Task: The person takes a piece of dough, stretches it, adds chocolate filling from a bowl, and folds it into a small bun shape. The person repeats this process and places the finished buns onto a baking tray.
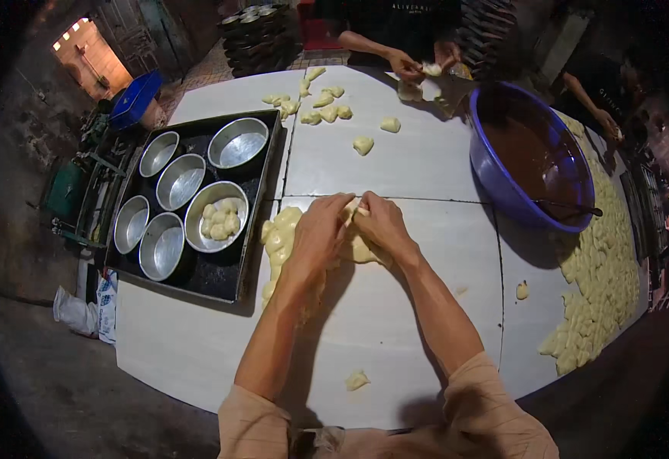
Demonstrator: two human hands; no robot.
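Both my hands are together over the middle of the white table, working a soft pale-yellow piece of dough (361,249). My left hand (320,229) is closed on the dough's left side, its fingertips partly hidden. The fingers of my right hand (385,226) are curled and pinch the dough from the right. Beside my left wrist lies a lumpy mass of dough (279,239), partly covered by my forearm. Left of it, a black tray (235,284) bears several round metal pans; one pan (194,231) holds a cluster of dough balls (221,220).
A purple basin (489,172) with brown filling stands at the right, a dark utensil handle on its rim. Many dough pieces (596,283) cover the table's right side. Loose dough lumps (362,145) lie at the far side, where another person's hands (418,65) handle dough.
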